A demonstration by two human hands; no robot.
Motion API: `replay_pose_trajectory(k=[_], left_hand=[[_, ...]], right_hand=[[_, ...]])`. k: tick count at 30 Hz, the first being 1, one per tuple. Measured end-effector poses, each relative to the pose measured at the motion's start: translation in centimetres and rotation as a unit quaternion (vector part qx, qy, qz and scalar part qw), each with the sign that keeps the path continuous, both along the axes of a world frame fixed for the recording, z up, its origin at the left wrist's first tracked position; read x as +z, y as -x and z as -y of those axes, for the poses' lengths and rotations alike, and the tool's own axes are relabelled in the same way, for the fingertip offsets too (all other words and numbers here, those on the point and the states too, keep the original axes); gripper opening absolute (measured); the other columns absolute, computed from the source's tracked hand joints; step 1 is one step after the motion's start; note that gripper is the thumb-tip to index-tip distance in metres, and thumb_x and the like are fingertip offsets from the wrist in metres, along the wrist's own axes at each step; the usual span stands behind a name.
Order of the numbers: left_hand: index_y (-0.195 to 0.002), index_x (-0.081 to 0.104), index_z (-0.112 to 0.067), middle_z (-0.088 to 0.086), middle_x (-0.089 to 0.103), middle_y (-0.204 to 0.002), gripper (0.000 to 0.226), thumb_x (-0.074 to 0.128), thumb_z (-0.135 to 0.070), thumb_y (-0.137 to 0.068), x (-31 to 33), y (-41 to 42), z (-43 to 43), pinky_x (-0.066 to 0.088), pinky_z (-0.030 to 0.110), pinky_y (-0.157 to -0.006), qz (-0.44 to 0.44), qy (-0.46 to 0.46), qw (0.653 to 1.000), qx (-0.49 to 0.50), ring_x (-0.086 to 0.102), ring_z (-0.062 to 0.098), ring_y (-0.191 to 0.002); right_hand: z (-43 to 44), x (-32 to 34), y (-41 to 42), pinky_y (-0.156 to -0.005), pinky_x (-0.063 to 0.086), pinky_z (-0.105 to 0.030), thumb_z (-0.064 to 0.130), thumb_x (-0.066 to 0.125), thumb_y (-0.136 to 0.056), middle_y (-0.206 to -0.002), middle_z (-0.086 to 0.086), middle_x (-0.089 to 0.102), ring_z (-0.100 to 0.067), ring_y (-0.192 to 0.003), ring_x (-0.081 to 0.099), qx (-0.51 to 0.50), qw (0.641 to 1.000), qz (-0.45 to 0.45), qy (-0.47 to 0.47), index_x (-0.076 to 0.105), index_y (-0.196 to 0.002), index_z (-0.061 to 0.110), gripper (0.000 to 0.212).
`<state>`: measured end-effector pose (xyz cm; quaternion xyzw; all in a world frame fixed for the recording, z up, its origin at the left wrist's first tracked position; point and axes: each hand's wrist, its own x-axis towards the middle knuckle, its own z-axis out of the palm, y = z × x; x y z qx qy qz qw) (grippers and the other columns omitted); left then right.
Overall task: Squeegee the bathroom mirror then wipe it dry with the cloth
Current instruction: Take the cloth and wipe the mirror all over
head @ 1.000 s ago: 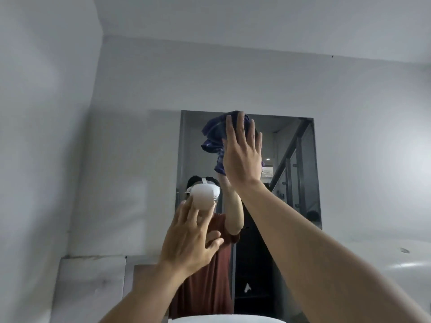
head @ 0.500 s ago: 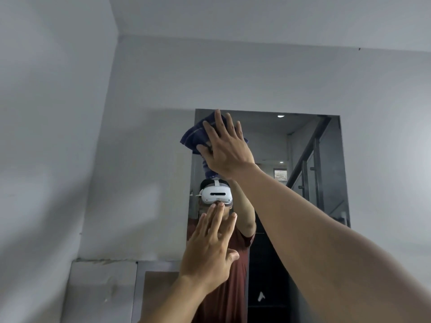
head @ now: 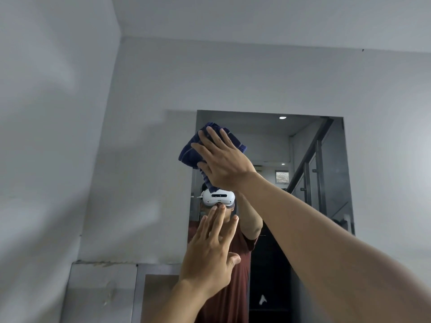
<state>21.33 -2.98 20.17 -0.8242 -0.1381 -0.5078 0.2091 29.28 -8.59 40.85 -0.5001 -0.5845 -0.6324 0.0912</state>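
The bathroom mirror (head: pixel 314 145) hangs on the grey wall ahead, tall and frameless. A bunched dark blue cloth (head: pixel 190 151) is pressed flat against its upper left part under my right hand (head: pixel 222 160), fingers spread over it. My left hand (head: pixel 211 250) is lower, palm laid flat on the glass with fingers together and nothing in it. The mirror reflects a person in a red shirt with a white headset. No squeegee is in view.
A side wall (head: pixel 53 136) closes in on the left. Below the mirror's left side runs a grey tiled ledge (head: pixel 102 287) with a metal-edged recess. The reflection shows a stair railing and ceiling lights.
My right hand has slid the cloth leftward and slightly down across the top of the mirror. The left hand has flattened against the glass. The view has tilted upward.
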Motion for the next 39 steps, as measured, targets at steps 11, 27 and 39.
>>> replay_pose_trajectory(k=[11, 27, 39], left_hand=[[-0.161, 0.016, -0.023, 0.012, 0.011, -0.169, 0.096, 0.065, -0.054, -0.084, 0.0, 0.1, -0.1, 0.028, 0.045, -0.119, 0.000, -0.013, 1.000, 0.008, 0.014, 0.031, -0.155], [-0.161, 0.013, -0.026, 0.010, 0.011, -0.169, 0.100, 0.067, -0.057, -0.083, 0.0, -0.1, -0.5, 0.039, 0.051, -0.115, -0.006, -0.007, 1.000, -0.003, 0.014, 0.030, -0.155], [-0.161, 0.016, -0.029, 0.005, 0.006, -0.170, 0.098, 0.066, -0.060, -0.083, 0.0, -0.2, -0.8, 0.046, 0.053, -0.109, -0.006, 0.000, 1.000, -0.014, 0.014, 0.029, -0.155]], right_hand=[[1.7, 3.9, -1.9, -0.125, 0.006, -0.048, 0.035, 0.030, -0.106, -0.165, -0.012, 0.023, -0.032, -0.154, 0.009, -0.011, 0.997, -0.057, -0.051, 0.027, -0.156, 0.016, 0.054], [8.8, 3.4, -9.9, -0.125, 0.006, -0.050, 0.032, 0.032, -0.105, -0.164, -0.018, 0.020, -0.035, -0.153, 0.009, 0.002, 0.961, -0.225, -0.159, 0.025, -0.156, 0.013, 0.055], [13.1, 4.1, -15.4, -0.125, 0.003, -0.050, 0.034, 0.034, -0.104, -0.165, -0.018, 0.015, -0.035, -0.154, 0.005, 0.010, 0.924, -0.321, -0.210, 0.022, -0.156, 0.013, 0.058]])
